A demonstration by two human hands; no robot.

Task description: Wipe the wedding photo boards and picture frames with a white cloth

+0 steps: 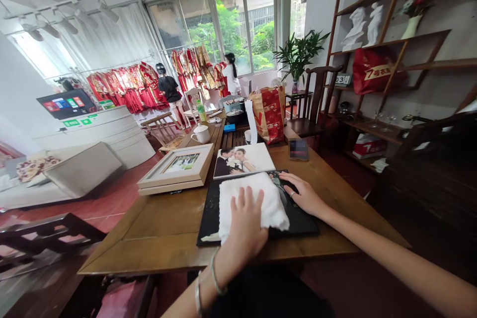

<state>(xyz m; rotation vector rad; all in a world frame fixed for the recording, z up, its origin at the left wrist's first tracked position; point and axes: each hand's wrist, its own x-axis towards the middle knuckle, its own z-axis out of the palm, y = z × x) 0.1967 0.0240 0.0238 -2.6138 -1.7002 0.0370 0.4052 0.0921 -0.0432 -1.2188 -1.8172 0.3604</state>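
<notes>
A dark photo panel (298,221) lies on the wooden table in front of me, mostly covered by a folded white towel (274,203). My left hand (246,221) rests on the towel with its fingers spread and pressed down flat. At the panel's upper right, my right hand (303,194) lies with stretched fingers touching its surface and edge. Most of the panel's picture is hidden under the towel and hands. Just beyond it is a light wedding photo panel (257,156). Stacked pale picture frames (203,161) sit to the left.
A phone (298,150) lies to the right on the table (149,228). Farther back stand a white mug (201,133), a red and tan paper bag (271,114) and a green-labelled bottle (201,111). Two people stand by the racks of red garments (126,87). A dark chair (311,104) is at right.
</notes>
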